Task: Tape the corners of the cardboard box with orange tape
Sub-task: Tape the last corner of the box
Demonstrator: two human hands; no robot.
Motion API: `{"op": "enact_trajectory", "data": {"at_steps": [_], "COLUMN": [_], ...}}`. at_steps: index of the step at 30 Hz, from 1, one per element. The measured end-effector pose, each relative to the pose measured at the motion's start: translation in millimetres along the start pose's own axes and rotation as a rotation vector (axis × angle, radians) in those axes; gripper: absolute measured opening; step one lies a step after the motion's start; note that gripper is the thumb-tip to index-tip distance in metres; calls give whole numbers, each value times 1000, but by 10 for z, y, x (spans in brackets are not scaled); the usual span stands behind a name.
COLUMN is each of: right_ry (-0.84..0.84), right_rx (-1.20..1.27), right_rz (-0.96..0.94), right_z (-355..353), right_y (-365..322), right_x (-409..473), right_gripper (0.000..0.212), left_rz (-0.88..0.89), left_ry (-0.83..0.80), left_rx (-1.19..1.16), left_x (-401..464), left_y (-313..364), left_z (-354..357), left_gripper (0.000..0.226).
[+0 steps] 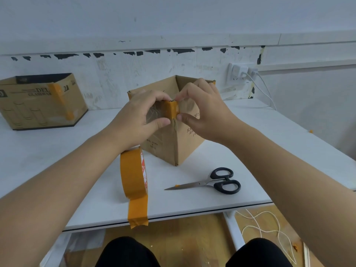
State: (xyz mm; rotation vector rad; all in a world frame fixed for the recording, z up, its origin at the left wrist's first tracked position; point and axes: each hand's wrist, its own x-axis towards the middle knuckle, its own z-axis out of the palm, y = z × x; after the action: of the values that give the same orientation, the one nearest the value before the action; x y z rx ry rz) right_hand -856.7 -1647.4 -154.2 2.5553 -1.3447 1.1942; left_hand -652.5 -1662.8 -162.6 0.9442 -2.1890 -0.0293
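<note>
We have the cardboard box (173, 135) standing open-topped near the middle of the bench (250, 143), turned so one vertical corner points straight at us; that puts the edge we are taping within easy reach of both hands. A short strip of orange tape (172, 110) wraps the top of that corner. Our left hand (138, 120) curls round the corner from one side, thumb and fingers pinching the strip against the cardboard, and our right hand (202, 112) pinches it from the other side, thumb low and fingertips at the rim, so both flanks get smoothed down together.

The tape roll (133, 174) stands on edge near the bench's front edge, its loose end hanging over that edge, likely stuck there so it stays easy to find. The scissors (215, 183) lie closed just beside it, toward the front right, ready for the next cut.

By count: two boxes, ours and a second box (38, 105) at the back left corner already bearing orange tape; one roll; one pair of scissors.
</note>
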Motion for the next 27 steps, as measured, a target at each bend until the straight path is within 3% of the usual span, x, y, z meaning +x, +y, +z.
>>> {"op": "enact_trajectory", "data": {"at_steps": [6,11,27], "right_ry": [-34,12,58], "right_rx": [21,36,98], "right_rz": [-34,4,19], "right_z": [-51,3,17], "right_y": [23,0,-22], "right_x": [-2,9,-21], "right_gripper": [34,30,22], "left_rz": [18,-13,-15], "left_ry": [-33,65,112], "left_rx": [-18,-77,-87], "left_x": [11,6,29], "left_y": [0,62,184], "left_z": [-58,37,32], "left_gripper": [38,33,17]}}
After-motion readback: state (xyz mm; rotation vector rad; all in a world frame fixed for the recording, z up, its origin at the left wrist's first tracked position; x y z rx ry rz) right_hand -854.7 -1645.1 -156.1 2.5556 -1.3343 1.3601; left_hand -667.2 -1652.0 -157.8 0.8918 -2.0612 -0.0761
